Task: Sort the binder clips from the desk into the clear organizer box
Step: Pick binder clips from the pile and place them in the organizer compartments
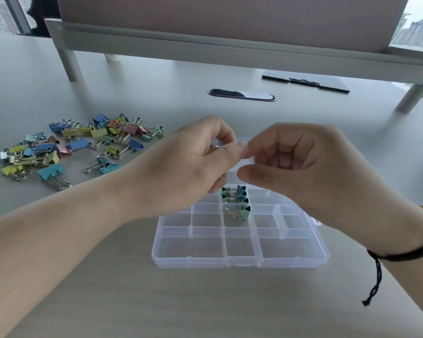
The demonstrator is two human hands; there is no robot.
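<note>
Both of my hands meet above the far half of the clear organizer box (239, 261). From the head camera, my left hand (188, 164) has its fingers curled with thumb and forefinger pinching toward the fingertips (244, 148) of my right hand (303, 167), which is also curled. A glint of metal shows at my left fingers, but whether a clip is pinched there I cannot tell; the fingers hide it.

Just below my grip, one middle compartment holds a few small green and blue clips (235, 195), and the next compartment toward me holds a pale green clip (243, 212). Well off to the left of my left hand, the loose binder clips (78, 145) lie scattered on the desk (108, 301), in blue, yellow, pink, green and orange.

I judge these clips light and rigid: painted steel bodies, smooth and a bit slippery, with springy wire handles that swing and snag on each other. The best hold is a pinch across the flat sides of the body, or by both wire loops together. The box looks thin and light, so it may slide if nudged.
</note>
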